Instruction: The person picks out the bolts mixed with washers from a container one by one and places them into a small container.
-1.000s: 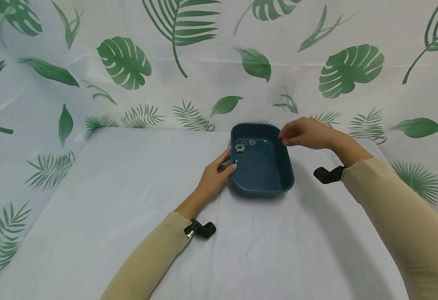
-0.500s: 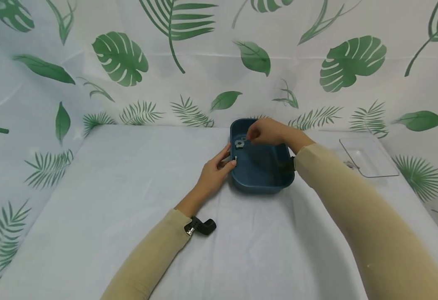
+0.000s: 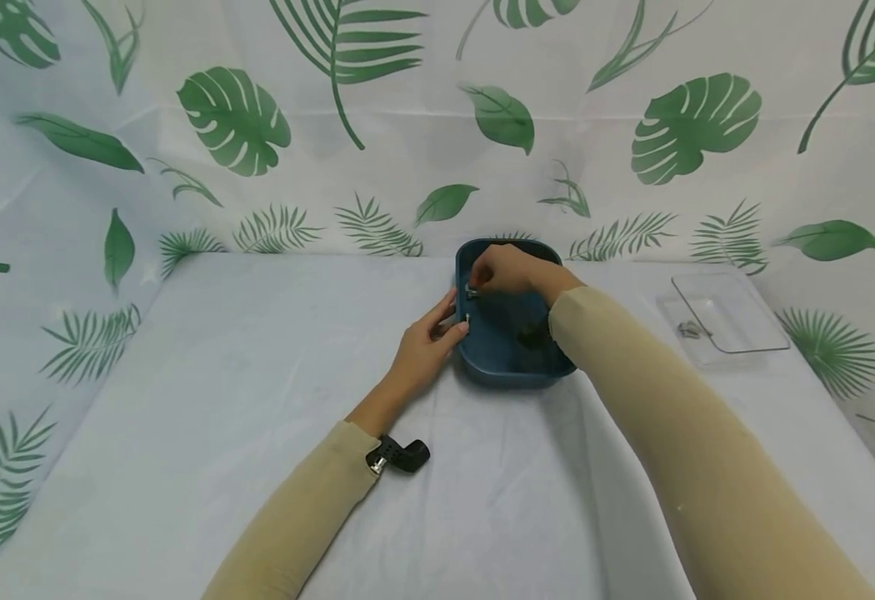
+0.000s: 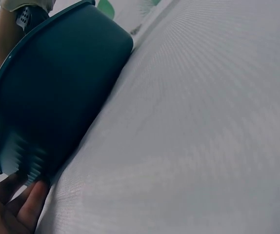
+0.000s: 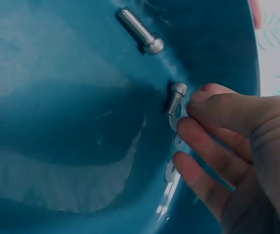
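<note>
Small screw (image 5: pixel 178 92) by washers (image 5: pixel 170 173) at bin's (image 3: pixel 516 381) 10 o'clock (head view), right hand (image 3: pixel 508 269) reaching right there, can't tell if pinching, big screw (image 5: pixel 139 28) at 9, left hand (image 3: pixel 424 348) clamped on bin wall at 9, clear case (image 3: pixel 741 321) out at 3.

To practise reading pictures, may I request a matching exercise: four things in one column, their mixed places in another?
1. person's left hand
2. person's right hand
3. longer silver metal screw
4. clear rectangular plastic box

A. lying in the dark blue plastic tray
B. on the white cloth, right of the tray
C. holding the tray's left wall
D. extended into the tray

Pairs: 1-C, 2-D, 3-A, 4-B
</note>
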The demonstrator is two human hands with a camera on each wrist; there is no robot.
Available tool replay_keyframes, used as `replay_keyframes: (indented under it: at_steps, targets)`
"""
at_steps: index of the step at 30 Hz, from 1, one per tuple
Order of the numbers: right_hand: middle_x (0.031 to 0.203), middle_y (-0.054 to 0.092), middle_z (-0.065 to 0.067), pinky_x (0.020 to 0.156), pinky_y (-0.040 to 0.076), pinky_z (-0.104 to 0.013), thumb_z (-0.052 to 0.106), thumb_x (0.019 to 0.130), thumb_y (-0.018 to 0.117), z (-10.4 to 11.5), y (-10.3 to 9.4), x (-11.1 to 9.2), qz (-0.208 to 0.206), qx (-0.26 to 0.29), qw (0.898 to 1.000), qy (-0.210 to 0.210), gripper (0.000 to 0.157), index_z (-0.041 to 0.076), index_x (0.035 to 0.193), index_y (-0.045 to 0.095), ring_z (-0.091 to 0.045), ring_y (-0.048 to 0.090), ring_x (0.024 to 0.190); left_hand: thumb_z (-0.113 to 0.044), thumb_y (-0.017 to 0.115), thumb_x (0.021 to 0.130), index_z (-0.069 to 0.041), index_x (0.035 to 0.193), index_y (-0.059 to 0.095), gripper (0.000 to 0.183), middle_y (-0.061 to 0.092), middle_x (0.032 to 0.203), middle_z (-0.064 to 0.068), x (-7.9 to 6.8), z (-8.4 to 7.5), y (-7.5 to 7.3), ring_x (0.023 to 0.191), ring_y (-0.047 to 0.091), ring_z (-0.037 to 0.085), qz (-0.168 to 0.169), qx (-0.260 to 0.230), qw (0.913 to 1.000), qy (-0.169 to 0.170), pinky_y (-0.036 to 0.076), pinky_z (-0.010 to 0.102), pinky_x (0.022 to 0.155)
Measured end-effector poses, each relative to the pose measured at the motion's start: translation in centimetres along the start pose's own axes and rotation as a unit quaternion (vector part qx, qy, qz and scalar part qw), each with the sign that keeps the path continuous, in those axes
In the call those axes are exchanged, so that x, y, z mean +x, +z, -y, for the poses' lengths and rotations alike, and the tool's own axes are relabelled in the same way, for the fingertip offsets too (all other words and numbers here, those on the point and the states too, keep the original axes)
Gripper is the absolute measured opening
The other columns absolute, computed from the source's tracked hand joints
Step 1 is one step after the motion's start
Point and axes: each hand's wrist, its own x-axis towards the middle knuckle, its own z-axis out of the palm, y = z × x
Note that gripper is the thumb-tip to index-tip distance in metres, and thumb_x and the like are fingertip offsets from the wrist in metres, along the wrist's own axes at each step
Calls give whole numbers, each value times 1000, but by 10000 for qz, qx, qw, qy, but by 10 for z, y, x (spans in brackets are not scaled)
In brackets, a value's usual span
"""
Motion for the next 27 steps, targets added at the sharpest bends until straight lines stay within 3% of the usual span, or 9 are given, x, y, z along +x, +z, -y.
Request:
replay_keyframes:
  at_steps: [17,27]
  targets:
    - [112,74,-16,99,54,-45,10,95,68,1,15,15,96,-165,9998,25,18,3,109,75,-30,69,109,-31,58,103,-27,159,36,59,54,152,11,1,0,2,126,65,27,-35,53,10000,-11,53,45,104]
    - [107,75,-12,96,54,-45,8,92,71,-6,19,16,-556,28,9984,104,11,6,102,75,-27,69,104,-30,59,103,-28,158,37,60,54,152,10,1,-2,2,127,65,28,-41,21,10000,-32,53,46,103]
